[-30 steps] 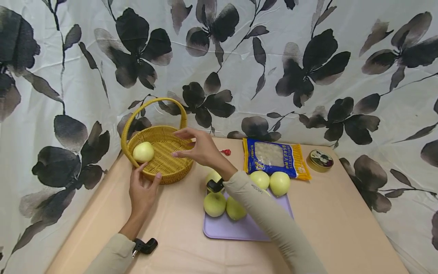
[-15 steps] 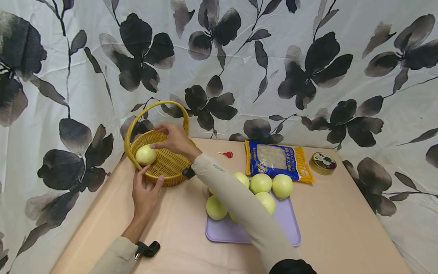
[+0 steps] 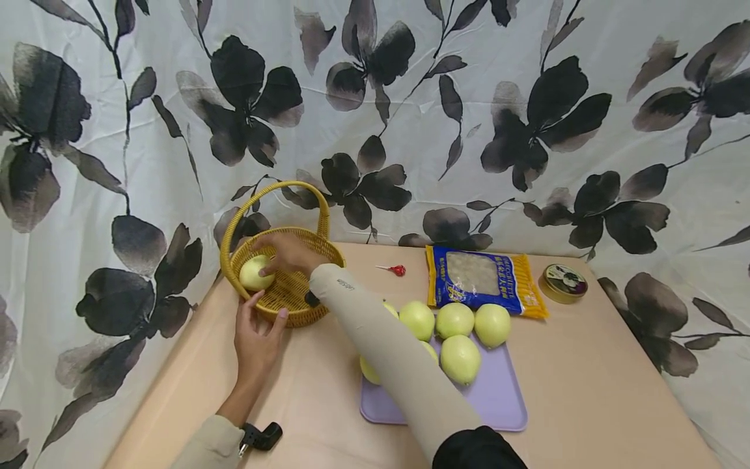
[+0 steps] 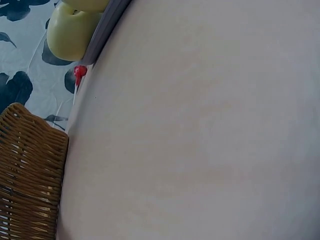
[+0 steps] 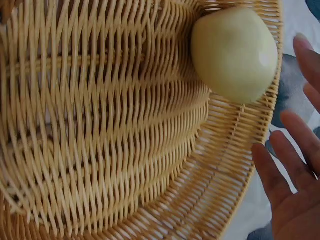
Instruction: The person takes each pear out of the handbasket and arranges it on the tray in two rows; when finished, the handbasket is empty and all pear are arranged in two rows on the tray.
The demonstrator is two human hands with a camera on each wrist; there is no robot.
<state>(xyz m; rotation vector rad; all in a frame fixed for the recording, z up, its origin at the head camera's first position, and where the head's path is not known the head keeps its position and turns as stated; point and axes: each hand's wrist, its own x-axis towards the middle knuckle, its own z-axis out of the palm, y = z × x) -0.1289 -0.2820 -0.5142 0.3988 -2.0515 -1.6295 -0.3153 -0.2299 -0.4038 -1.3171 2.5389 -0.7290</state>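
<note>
A round yellow wicker basket (image 3: 305, 312) with an arched handle stands at the table's left. Inside, against its left wall, sits a pale yellow-green apple (image 3: 255, 273). My right hand (image 3: 287, 253) reaches into the basket beside this apple. In the head view its thumb overlaps the apple's edge, while the right wrist view shows spread, loosely bent fingers (image 5: 274, 180) apart from it. My left hand (image 3: 258, 342) touches the front outer wall below the apple, thumb spread away. The left wrist view shows only part of the basket (image 4: 30, 175), no hand.
Several apples (image 3: 460, 359) lie on a lilac tray (image 3: 498, 397), partly covered by my right sleeve. Behind it are a blue-and-yellow food packet (image 3: 477, 280) and a round tin (image 3: 564, 284). A small red object on a thin stick (image 3: 397, 270) lies between basket and packet.
My right hand has moved left, from the basket's right rim down inside to the apple. The left hand keeps its place at the front wall. The head view has shifted slightly.
</note>
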